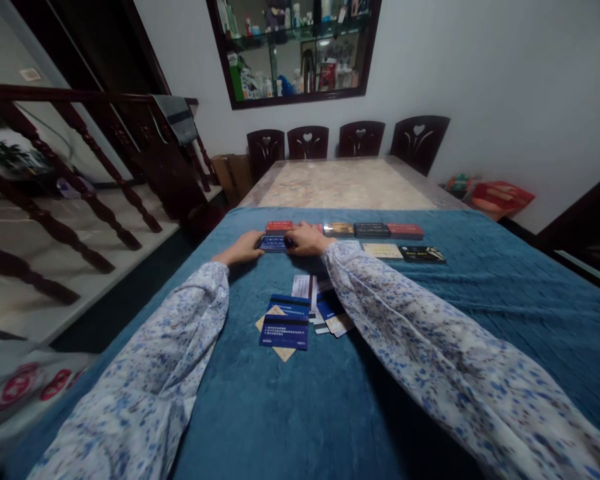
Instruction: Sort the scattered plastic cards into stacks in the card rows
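A blue stack of cards (273, 244) lies on the blue cloth in the front row of card stacks. At its left edge, my left hand (244, 249) grips it with thumb and fingers. My right hand (307, 239) closes on its right edge, fingers bent, and partly covers the stacks behind. Just beyond is a red stack of cards (279, 227). Nearer to me lie loose cards: blue cards (286, 331) over a beige card (284, 354), a white card with a dark stripe (301, 285), and further blue and beige ones partly under my right sleeve.
Right of my hands stand a gold stack (339, 230), a black stack (371, 231) and a red stack (405, 231). In front are a cream stack (383, 251) and a black-and-gold stack (423, 255). Dark chairs (307, 143) line the table's far end.
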`<state>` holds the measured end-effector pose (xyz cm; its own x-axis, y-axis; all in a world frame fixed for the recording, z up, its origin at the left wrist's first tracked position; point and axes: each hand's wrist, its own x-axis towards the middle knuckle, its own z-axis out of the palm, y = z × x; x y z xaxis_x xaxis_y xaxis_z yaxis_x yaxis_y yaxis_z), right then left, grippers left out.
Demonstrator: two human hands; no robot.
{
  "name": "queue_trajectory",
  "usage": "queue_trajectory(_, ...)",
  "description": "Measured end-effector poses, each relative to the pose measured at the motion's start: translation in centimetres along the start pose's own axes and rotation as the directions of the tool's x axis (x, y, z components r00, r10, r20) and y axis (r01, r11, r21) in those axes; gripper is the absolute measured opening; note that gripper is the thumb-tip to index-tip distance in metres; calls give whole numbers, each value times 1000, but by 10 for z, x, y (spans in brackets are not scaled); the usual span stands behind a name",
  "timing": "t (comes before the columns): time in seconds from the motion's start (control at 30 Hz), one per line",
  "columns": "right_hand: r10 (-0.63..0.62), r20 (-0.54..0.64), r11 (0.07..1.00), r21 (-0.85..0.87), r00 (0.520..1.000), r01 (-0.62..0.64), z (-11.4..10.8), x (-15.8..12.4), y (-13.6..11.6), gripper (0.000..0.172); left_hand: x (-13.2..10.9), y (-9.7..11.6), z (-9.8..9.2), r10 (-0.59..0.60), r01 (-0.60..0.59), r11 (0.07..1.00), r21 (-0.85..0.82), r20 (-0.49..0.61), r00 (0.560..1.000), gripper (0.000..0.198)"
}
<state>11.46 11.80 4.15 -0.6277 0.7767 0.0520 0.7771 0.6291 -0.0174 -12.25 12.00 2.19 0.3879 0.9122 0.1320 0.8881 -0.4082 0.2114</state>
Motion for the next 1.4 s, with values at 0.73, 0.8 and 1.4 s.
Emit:
queue_trajectory(0.73, -25, -114, 1000, 12, 993, 27, -5, -49, -1, 36, -75, 32, 11, 13, -20, 999, -44, -144, 989, 49)
queue_trajectory(0.8, -33, -120, 999, 12, 992, 35, -6, -56, -2, 34, -82, 40, 12, 29, -39, 997, -62, -153, 988, 47)
queue_trajectory(1.4, -133, -204, 987, 61, 970, 148, 4, -115, -18, 26, -144, 65, 20, 154, -177, 981, -73, -250, 956, 37)
